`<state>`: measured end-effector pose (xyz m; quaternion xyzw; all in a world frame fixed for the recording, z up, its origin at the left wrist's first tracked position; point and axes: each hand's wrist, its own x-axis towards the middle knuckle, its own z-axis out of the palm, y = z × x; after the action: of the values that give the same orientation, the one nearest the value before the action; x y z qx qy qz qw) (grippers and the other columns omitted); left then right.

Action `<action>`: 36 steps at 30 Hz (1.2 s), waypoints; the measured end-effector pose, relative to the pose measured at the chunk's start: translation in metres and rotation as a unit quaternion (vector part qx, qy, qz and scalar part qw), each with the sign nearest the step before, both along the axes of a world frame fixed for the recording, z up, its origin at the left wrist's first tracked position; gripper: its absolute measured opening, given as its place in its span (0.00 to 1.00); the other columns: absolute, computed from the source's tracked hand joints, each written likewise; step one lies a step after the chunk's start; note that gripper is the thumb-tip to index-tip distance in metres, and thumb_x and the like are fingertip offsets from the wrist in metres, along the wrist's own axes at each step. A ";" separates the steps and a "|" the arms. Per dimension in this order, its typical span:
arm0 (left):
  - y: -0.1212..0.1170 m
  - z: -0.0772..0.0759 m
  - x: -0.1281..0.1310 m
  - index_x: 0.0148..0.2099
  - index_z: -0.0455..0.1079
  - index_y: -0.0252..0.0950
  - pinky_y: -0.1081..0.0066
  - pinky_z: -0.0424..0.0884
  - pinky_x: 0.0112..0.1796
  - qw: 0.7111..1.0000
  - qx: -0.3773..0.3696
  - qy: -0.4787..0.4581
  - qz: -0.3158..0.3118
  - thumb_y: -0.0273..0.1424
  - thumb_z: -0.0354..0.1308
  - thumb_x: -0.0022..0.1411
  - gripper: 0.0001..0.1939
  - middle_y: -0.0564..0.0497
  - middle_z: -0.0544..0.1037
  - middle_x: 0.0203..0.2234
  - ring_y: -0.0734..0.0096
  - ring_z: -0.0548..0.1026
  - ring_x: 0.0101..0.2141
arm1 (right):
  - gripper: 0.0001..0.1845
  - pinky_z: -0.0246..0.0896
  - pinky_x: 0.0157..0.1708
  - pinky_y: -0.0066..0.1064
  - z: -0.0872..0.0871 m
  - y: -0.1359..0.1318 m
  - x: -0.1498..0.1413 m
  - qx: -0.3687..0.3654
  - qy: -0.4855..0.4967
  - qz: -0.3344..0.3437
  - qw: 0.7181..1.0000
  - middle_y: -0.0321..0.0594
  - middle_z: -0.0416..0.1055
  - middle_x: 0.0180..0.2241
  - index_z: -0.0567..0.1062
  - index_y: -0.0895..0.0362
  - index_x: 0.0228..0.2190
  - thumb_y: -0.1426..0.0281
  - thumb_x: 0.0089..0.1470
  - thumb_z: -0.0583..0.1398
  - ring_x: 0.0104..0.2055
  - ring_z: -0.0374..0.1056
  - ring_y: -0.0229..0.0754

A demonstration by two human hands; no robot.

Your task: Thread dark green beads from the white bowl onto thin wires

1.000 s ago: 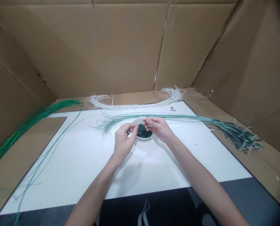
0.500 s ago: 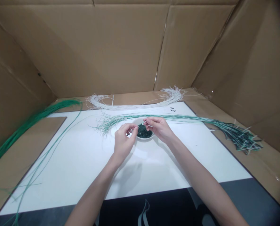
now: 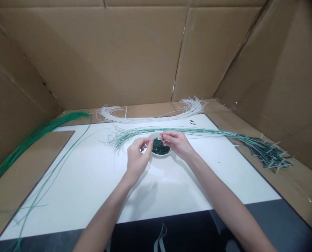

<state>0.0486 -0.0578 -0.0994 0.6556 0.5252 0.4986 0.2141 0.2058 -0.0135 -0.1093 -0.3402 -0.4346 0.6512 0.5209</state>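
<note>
Over a small white bowl (image 3: 163, 155) of dark green beads (image 3: 160, 147), both hands are held close together. My left hand (image 3: 138, 155) is at the bowl's left side, thumb and forefinger pinched; a bit of something dark shows under its fingers, too small to name. On the right side, my right hand (image 3: 179, 144) pinches the end of a thin pale strand (image 3: 160, 136), which sticks out to the left of the fingertips. Just behind the hands runs a bundle of green and white strings (image 3: 198, 131), its beaded end (image 3: 268, 154) lying at the right.
A bundle of white strings (image 3: 150, 119) lies along the back. Green strings (image 3: 40, 136) hang at the left, with loose strands (image 3: 53, 168) crossing the white board (image 3: 93, 196). Several dark beads (image 3: 192, 122) lie at the back right. Cardboard walls (image 3: 145, 52) surround the table.
Almost nothing differs. My left hand has shifted very slightly left; my right hand keeps its pinch in the same place.
</note>
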 end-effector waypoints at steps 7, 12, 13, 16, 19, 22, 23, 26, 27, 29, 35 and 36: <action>0.000 0.000 0.001 0.31 0.69 0.36 0.74 0.64 0.31 1.000 0.012 0.017 0.001 0.31 0.52 0.56 0.07 0.52 0.74 0.26 0.74 0.68 0.27 | 0.10 0.58 0.23 0.24 0.001 -0.002 -0.001 -0.007 0.016 0.017 1.000 0.37 0.73 0.24 0.78 0.58 0.25 0.66 0.36 0.66 0.23 0.62 0.30; 0.000 0.000 0.000 0.31 0.69 0.36 0.74 0.64 0.31 1.000 0.015 0.024 -0.002 0.31 0.52 0.56 0.07 0.52 0.73 0.26 0.74 0.69 0.28 | 0.10 0.58 0.24 0.23 -0.001 -0.001 -0.001 0.014 -0.007 0.013 1.000 0.37 0.73 0.24 0.78 0.58 0.25 0.66 0.37 0.66 0.23 0.63 0.30; 0.000 0.000 0.001 0.32 0.69 0.35 0.74 0.64 0.31 1.000 0.014 0.025 -0.002 0.31 0.52 0.56 0.07 0.52 0.73 0.26 0.74 0.69 0.28 | 0.10 0.58 0.24 0.24 -0.001 -0.001 -0.001 0.020 -0.019 0.007 1.000 0.37 0.73 0.23 0.78 0.58 0.24 0.66 0.37 0.66 0.23 0.63 0.31; 0.000 0.001 0.001 0.31 0.69 0.35 0.74 0.64 0.31 1.000 0.015 0.027 -0.003 0.31 0.52 0.56 0.07 0.52 0.73 0.26 0.74 0.69 0.28 | 0.09 0.58 0.23 0.24 -0.001 -0.001 -0.002 0.034 -0.043 -0.005 0.998 0.37 0.72 0.22 0.77 0.59 0.21 0.65 0.37 0.66 0.23 0.63 0.32; 0.000 0.000 0.001 0.31 0.69 0.35 0.74 0.64 0.31 0.999 0.018 0.031 -0.004 0.30 0.52 0.56 0.06 0.52 0.73 0.26 0.74 0.69 0.28 | 0.10 0.58 0.23 0.24 -0.001 -0.002 -0.003 0.037 -0.044 -0.004 0.998 0.37 0.72 0.21 0.76 0.59 0.20 0.64 0.37 0.66 0.23 0.63 0.32; 0.000 -0.001 0.001 0.31 0.69 0.35 0.74 0.63 0.31 0.999 0.023 0.035 -0.004 0.30 0.52 0.56 0.06 0.52 0.73 0.26 0.74 0.68 0.28 | 0.10 0.58 0.23 0.24 0.001 -0.002 -0.003 0.034 -0.039 -0.005 0.999 0.36 0.71 0.21 0.76 0.59 0.20 0.64 0.37 0.66 0.23 0.63 0.32; 0.001 -0.001 0.001 0.31 0.69 0.35 0.74 0.63 0.31 0.999 0.025 0.036 -0.005 0.30 0.52 0.56 0.06 0.52 0.73 0.26 0.74 0.68 0.28 | 0.11 0.58 0.23 0.24 0.001 -0.002 -0.003 0.031 -0.038 -0.006 0.999 0.36 0.71 0.21 0.75 0.59 0.20 0.64 0.37 0.66 0.22 0.63 0.32; 0.001 -0.002 0.001 0.31 0.69 0.35 0.74 0.63 0.31 0.999 0.031 0.039 -0.006 0.30 0.52 0.56 0.06 0.52 0.73 0.26 0.74 0.68 0.28 | 0.12 0.57 0.22 0.24 0.001 -0.002 -0.003 0.024 -0.035 -0.011 0.999 0.36 0.71 0.20 0.75 0.59 0.19 0.63 0.36 0.66 0.22 0.63 0.32; 0.000 -0.002 0.001 0.31 0.69 0.35 0.74 0.63 0.31 0.999 0.033 0.040 -0.006 0.30 0.52 0.56 0.06 0.52 0.73 0.25 0.74 0.68 0.28 | 0.12 0.57 0.22 0.24 0.001 -0.001 -0.003 0.022 -0.034 -0.012 0.999 0.36 0.71 0.20 0.75 0.59 0.19 0.63 0.36 0.66 0.22 0.64 0.32; 0.000 -0.001 0.001 0.31 0.69 0.35 0.74 0.63 0.31 0.999 0.033 0.041 -0.005 0.29 0.52 0.56 0.06 0.52 0.73 0.25 0.74 0.68 0.28 | 0.12 0.57 0.22 0.24 0.000 -0.001 -0.003 0.023 -0.033 -0.013 0.999 0.36 0.70 0.20 0.74 0.59 0.19 0.63 0.37 0.66 0.22 0.64 0.32; -0.001 0.000 0.002 0.30 0.69 0.35 0.73 0.63 0.30 0.998 0.033 0.044 -0.005 0.29 0.52 0.56 0.06 0.52 0.73 0.25 0.74 0.68 0.27 | 0.12 0.57 0.21 0.23 0.000 -0.001 -0.003 0.024 -0.033 -0.017 0.999 0.36 0.70 0.19 0.74 0.59 0.18 0.63 0.37 0.65 0.22 0.63 0.32; -0.001 0.000 0.002 0.30 0.69 0.35 0.73 0.63 0.30 0.999 0.032 0.044 -0.006 0.29 0.52 0.56 0.06 0.52 0.73 0.25 0.74 0.68 0.27 | 0.11 0.57 0.21 0.24 0.000 -0.001 -0.003 0.025 -0.033 -0.018 0.999 0.36 0.70 0.20 0.74 0.59 0.18 0.63 0.37 0.66 0.22 0.63 0.32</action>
<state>0.0505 -0.0584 -0.0990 0.6864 0.5137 0.4849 0.1728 0.2030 -0.0148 -0.1090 -0.3559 -0.4613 0.6195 0.5261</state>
